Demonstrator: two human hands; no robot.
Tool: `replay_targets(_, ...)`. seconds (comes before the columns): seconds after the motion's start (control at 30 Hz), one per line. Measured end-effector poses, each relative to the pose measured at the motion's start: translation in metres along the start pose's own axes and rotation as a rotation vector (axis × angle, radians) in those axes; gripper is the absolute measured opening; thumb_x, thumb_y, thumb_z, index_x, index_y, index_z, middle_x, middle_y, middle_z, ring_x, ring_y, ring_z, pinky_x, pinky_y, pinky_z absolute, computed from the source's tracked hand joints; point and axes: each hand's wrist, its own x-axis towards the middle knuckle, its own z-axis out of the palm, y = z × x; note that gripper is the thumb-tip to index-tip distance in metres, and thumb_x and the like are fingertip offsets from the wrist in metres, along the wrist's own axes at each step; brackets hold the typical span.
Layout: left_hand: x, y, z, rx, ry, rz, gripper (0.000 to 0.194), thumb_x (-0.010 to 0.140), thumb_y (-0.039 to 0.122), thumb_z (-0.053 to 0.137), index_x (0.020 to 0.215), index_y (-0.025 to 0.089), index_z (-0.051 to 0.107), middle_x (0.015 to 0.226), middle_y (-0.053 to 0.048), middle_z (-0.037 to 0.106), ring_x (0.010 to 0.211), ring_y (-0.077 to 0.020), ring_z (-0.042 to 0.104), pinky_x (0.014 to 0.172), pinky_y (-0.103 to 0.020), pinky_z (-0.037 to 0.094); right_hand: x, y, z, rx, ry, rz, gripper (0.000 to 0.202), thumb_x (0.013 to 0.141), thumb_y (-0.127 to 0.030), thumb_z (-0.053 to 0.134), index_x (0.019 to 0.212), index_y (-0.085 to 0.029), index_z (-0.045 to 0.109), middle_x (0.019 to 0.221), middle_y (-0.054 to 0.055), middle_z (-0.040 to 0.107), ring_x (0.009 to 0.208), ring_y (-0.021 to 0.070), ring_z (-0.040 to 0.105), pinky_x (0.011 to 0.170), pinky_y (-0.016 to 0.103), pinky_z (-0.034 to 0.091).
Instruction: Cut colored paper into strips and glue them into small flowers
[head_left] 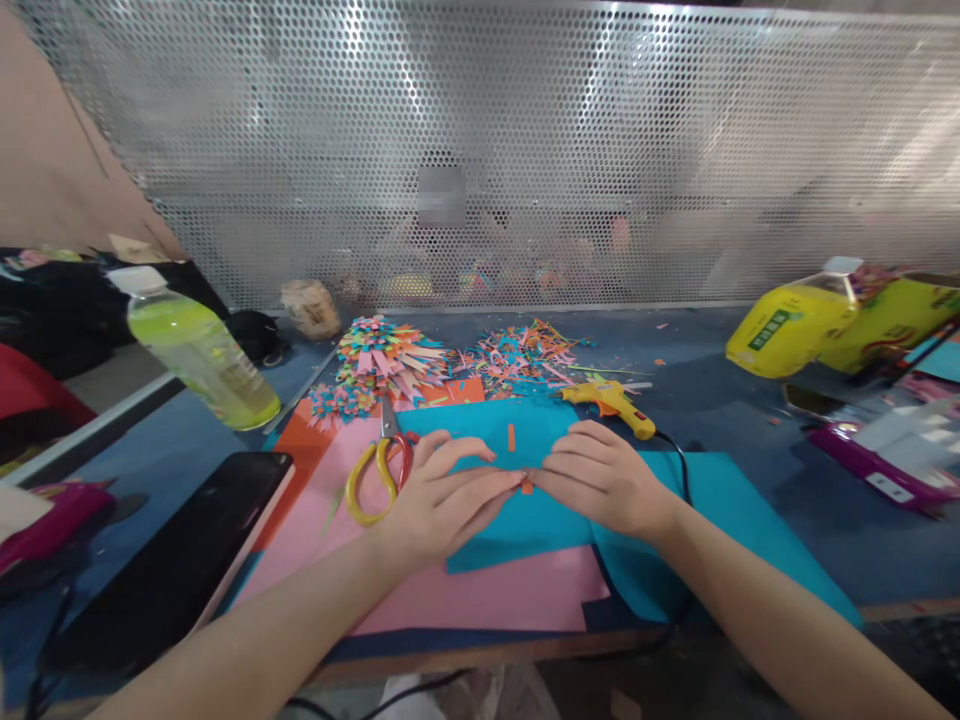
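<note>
Over a blue paper sheet (517, 535), my left hand (454, 490) and my right hand (604, 475) meet at their fingertips. Both pinch a small orange paper piece (527, 488), mostly hidden by the fingers. Another orange strip (511, 437) lies on the blue sheet just beyond. Yellow-and-red scissors (373, 484) rest beside my left hand, on pink paper (300, 560). Behind my right hand lies a yellow glue gun (611, 402) with a black cord. Folded multicoloured paper pieces (386, 360) are piled behind the scissors, with a heap of thin paper strips (521, 355) to their right.
A black phone (172, 550) lies at the left, near a tilted bottle of green liquid (199, 350). At the right are a yellow jug (791, 325) and a purple box (881, 470). A perforated metal screen (525, 130) stands behind the table.
</note>
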Motion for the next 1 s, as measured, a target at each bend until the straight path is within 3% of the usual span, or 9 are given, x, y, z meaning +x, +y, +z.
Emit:
replay_targets(0.23,0.000,-0.001,0.000,-0.013,-0.021,-0.006,0.024,0.072,0.014,0.062,0.095,0.023,0.060,0.081,0.002,0.070,0.088,-0.0145,0.058,0.089,-0.035,0.034,0.000,0.001,0.002,0.020,0.015,0.014,0.014,0.082,-0.015,0.051,0.091,-0.021,0.060,0.076,-0.001,0.064,0.074,0.0106,0.053,0.074,0.030,0.036)
replay_targets(0.43,0.003,0.000,-0.001,-0.050,-0.055,-0.047,0.024,0.074,0.014,0.060,0.097,0.023,0.059,0.084,0.000,0.070,0.088,-0.0157,0.059,0.086,-0.035,0.035,0.003,-0.001,0.003,0.219,0.026,0.107,0.011,0.081,-0.017,0.051,0.089,-0.018,0.060,0.077,0.002,0.065,0.073,0.0116,0.055,0.072,0.029,0.038)
replay_targets(0.7,0.004,-0.002,0.004,-0.156,-0.113,-0.211,0.022,0.078,0.018,0.055,0.099,0.021,0.058,0.091,-0.002,0.067,0.092,-0.0145,0.055,0.081,-0.031,0.039,0.010,-0.007,0.009,0.715,0.054,0.508,0.009,0.080,-0.018,0.053,0.077,-0.015,0.060,0.070,0.004,0.064,0.064,0.0111,0.056,0.061,0.023,0.044)
replay_targets(0.87,0.004,-0.002,0.007,-0.346,-0.121,-0.448,0.022,0.079,0.017,0.053,0.101,0.021,0.056,0.092,-0.001,0.066,0.097,-0.0149,0.053,0.086,-0.032,0.039,0.012,-0.007,0.007,0.912,-0.030,0.773,0.017,0.078,-0.028,0.055,0.072,-0.013,0.061,0.064,0.004,0.062,0.058,0.0107,0.056,0.054,0.022,0.046)
replay_targets(1.0,0.006,-0.002,0.009,-0.536,-0.120,-0.631,0.029,0.081,0.020,0.051,0.110,0.022,0.051,0.097,-0.003,0.065,0.092,-0.0147,0.057,0.081,-0.031,0.041,0.011,-0.005,0.010,1.080,-0.035,0.908,0.019,0.075,-0.032,0.059,0.070,-0.014,0.059,0.061,0.002,0.061,0.054,0.0097,0.056,0.052,0.021,0.046)
